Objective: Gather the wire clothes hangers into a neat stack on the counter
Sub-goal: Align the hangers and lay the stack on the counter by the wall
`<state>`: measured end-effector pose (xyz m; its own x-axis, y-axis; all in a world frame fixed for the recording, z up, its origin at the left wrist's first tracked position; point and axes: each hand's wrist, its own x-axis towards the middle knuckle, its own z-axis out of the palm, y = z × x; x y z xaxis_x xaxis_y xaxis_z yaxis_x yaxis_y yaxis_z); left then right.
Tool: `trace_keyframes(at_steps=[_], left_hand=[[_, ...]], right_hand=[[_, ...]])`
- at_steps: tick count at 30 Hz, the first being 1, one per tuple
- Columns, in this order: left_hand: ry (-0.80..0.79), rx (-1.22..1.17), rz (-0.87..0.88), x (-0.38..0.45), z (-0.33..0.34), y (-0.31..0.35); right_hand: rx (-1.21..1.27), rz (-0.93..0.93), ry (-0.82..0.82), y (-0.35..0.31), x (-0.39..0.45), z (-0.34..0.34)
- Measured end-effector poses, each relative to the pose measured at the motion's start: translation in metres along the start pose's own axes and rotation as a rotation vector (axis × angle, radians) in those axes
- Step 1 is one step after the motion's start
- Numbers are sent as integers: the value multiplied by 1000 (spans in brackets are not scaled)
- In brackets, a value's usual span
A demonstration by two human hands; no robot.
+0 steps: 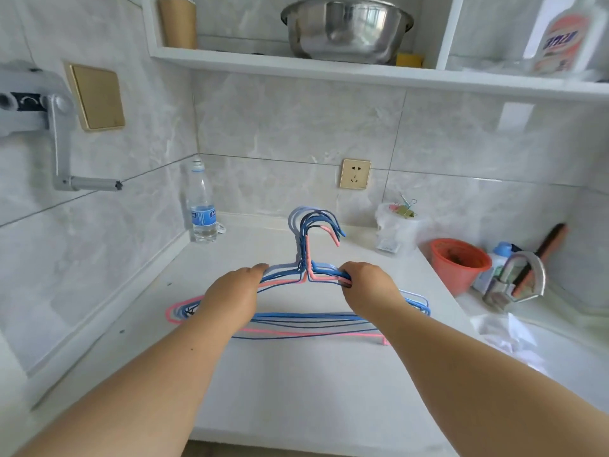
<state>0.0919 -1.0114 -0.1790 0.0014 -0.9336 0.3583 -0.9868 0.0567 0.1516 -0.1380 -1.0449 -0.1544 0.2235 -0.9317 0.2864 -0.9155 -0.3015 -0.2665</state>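
Observation:
Several wire hangers (306, 319), blue, pale blue and pink, lie bunched together on the white counter (296, 384) with their hooks (316, 225) pointing away from me. My left hand (235, 291) grips the left shoulders of the bunch. On the right shoulders, just beside the necks, my right hand (365, 282) is closed around the wires. The lower bars spread slightly apart, with a pink one nearest me.
A water bottle (201, 206) stands in the back left corner. On the right are a white roll with binder clips (395, 222), an orange cup (456, 263), a steel tap (517, 278) and a sink. A shelf overhead holds a steel bowl (346, 26).

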Motion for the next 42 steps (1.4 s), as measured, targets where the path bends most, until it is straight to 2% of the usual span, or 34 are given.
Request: trace_keyframes(at_steps=[6,12,15,19,22,26,31,42], left_hand=[[-12,50,63,3,12,-11],[-39,171,21,5,15,-9],[-48,184,33,16,17,-11],[-28,310,57,42,20,-15],[-31,412,78,71,22,-21],[-86,490,17,104,25,-23],[-181,357,-105,153,36,-24],[-25,279,-54,255,74,-47]], right_hand=[[-74,56,-37,-1,-1,18],[-149,69,-203,8,9,9],[-274,76,-156,14,16,11],[-510,-70,-53,14,38,15],[-567,-86,-81,9,62,21],[-570,0,-156,5,95,28],[-514,63,-146,12,149,39],[-540,111,-79,46,263,67]])
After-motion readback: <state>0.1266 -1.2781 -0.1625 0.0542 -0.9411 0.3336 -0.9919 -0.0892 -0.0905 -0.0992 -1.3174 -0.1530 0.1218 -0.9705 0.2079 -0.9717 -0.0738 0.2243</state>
